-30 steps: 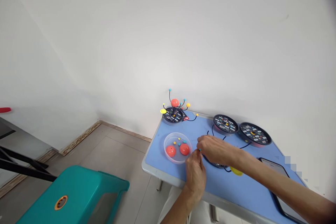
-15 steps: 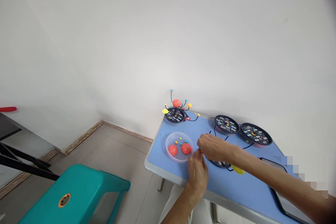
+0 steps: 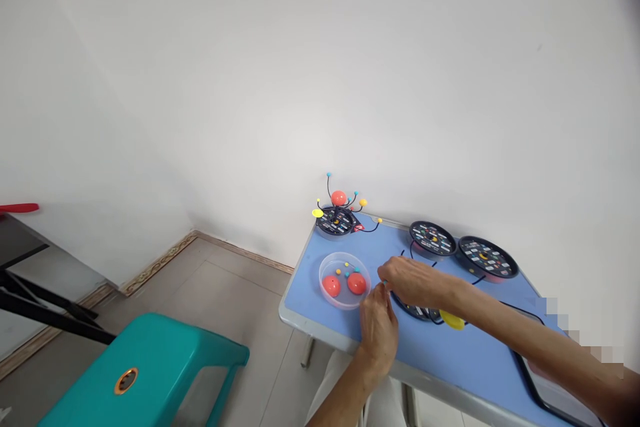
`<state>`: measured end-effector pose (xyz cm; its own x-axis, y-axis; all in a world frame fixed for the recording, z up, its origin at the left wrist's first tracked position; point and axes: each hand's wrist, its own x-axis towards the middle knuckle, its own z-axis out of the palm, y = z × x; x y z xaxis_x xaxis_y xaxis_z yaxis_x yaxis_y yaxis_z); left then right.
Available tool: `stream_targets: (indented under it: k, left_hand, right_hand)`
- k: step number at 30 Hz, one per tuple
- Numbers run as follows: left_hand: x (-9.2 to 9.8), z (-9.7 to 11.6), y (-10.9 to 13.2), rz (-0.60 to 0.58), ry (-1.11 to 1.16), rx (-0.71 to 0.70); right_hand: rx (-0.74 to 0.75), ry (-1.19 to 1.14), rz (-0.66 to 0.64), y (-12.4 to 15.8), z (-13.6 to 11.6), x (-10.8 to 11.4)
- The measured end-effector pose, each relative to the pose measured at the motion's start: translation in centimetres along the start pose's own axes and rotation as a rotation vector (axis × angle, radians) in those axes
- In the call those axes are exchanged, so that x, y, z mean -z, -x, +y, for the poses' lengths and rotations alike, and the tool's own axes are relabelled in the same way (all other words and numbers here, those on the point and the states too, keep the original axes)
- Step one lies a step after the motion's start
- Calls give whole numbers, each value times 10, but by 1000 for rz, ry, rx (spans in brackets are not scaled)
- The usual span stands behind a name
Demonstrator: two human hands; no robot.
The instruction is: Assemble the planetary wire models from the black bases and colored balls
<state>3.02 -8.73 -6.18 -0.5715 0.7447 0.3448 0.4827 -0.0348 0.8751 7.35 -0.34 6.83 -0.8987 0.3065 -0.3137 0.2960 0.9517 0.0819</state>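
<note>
My left hand (image 3: 379, 325) is closed in a pinch at the table's front part, with a small blue ball (image 3: 385, 284) showing at its fingertips. My right hand (image 3: 407, 279) meets it from the right, its fingers also pinched together; what they grip is hidden. Under my right hand and forearm lies a round black base (image 3: 413, 311) with printed labels, partly covered. Curved black rods and a yellow disc (image 3: 452, 320) show beside it. Left of my hands stands a clear round tray (image 3: 345, 305) with two red half-balls (image 3: 357, 283) and several small coloured balls.
An assembled planet model (image 3: 336, 221) stands at the table's back left corner. Two more round black bases (image 3: 433, 239) sit at the back right. A dark-rimmed tablet-like object (image 3: 555, 390) lies at the right. A teal stool (image 3: 165, 360) stands left of the blue table (image 3: 305, 300).
Both hands stay pinched together at the blue ball, with barely any shift. The whole view has moved slightly, so the table appears a little further right.
</note>
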Motion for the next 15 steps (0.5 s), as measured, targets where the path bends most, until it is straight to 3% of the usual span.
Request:
stream_targets:
  k: [7,15]
  left_hand:
    - [-1,2,1,36,-8,-36]
    - [1,3,0,9,52,46]
  right_hand:
    - [2,29,0,1,-3,0]
    - [-23,22,-17,-3,4,-9]
